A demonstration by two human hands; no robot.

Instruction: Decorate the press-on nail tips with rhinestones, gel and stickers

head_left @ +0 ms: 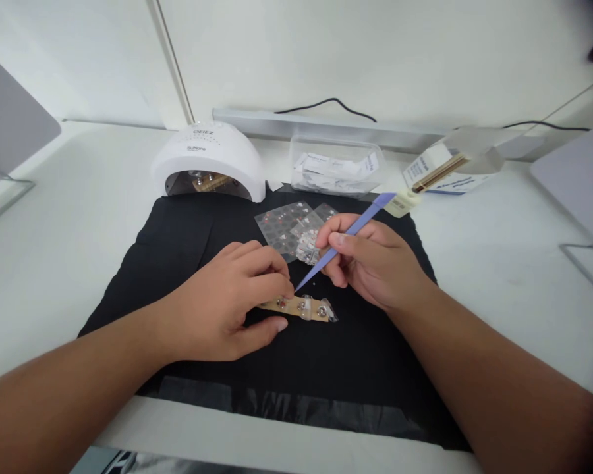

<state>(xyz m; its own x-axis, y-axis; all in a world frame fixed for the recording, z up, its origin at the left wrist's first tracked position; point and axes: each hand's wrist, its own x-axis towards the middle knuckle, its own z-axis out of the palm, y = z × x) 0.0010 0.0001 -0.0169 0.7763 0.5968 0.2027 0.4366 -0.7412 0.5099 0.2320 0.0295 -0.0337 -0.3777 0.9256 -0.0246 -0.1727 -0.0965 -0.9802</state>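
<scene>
My left hand (242,296) is closed about the left end of a tan strip (292,307), with fingers at its upper edge and the thumb along its lower side. Round metallic pieces and small clear nail tips (307,307) sit on the strip; its left part is hidden under my fingers. Pinched in my right hand (363,253) are slim purple tweezers (348,237), slanting down to the left. Their point meets the strip's upper edge close to my left fingertips; I cannot tell whether it touches. Printed clear sticker sheets (281,224) lie beyond the hands.
A white nail lamp (207,155) stands at the back left with another studded strip inside. Behind the black cloth (188,230) are a clear tub (336,168) of white packets, a bottle (399,203) and an open box (449,178) with wooden sticks.
</scene>
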